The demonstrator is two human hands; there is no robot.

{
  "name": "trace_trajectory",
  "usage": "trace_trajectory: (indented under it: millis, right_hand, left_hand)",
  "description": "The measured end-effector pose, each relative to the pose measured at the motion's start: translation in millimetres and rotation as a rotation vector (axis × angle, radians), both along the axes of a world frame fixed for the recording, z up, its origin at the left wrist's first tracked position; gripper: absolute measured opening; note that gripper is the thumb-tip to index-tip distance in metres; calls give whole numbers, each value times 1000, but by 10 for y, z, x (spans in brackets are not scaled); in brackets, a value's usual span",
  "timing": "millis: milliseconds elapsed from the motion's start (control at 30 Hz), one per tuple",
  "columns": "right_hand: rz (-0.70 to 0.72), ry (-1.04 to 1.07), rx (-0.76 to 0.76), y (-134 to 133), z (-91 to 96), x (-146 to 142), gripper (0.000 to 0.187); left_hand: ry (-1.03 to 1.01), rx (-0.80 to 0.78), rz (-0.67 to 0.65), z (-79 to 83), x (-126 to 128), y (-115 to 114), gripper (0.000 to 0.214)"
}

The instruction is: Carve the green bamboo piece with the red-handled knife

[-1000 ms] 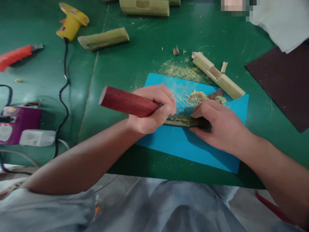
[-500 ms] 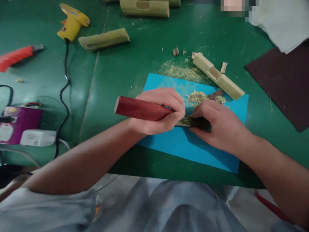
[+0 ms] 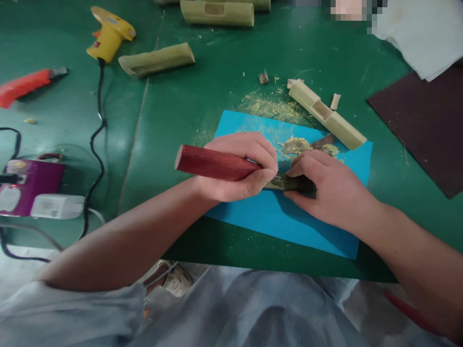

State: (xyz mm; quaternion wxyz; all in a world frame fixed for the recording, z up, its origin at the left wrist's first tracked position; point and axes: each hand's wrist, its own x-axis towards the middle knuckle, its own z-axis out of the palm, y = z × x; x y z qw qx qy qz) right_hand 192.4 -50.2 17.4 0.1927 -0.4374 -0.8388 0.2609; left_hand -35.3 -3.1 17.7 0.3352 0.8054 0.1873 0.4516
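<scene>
My left hand (image 3: pixel 242 166) is wrapped round the thick red wooden handle (image 3: pixel 217 162) of a tool. Its working end is hidden behind my fingers. My right hand (image 3: pixel 325 190) pinches a short dark green-brown piece of bamboo (image 3: pixel 287 182) between thumb and fingers. The bamboo lies low over a blue sheet (image 3: pixel 289 224), its left end close against my left hand. Just beyond my fingers, a heap of yellowish shavings (image 3: pixel 296 144) and dark scraps rests on the sheet.
A bamboo length with a cut notch (image 3: pixel 342 127) overlaps the sheet's far edge. Other bamboo tubes (image 3: pixel 157 60) lie farther back. To the left are a yellow glue gun (image 3: pixel 110 36), an orange-red cutter (image 3: pixel 29 86) and a purple power block (image 3: pixel 39 185). A dark brown board (image 3: pixel 423 125) lies right.
The tool's handle end has shifted very slightly right; both hands otherwise keep their places. Below the table's edge at left, a person's shoe has come into view.
</scene>
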Motion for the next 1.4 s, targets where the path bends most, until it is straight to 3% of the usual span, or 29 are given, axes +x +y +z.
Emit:
trace_trajectory:
  millis: [900, 1133, 1400]
  right_hand:
    - [-7, -34, 20, -8, -16, 3, 10]
    - [1, -26, 11, 1, -3, 6, 11]
    - [-2, -27, 30, 0, -10, -1, 10]
  left_hand:
    - [-231, -94, 55, -180, 22, -23, 23]
    - [-350, -102, 183, -185, 43, -48, 31]
    - [-208, -62, 54, -156, 9, -24, 20]
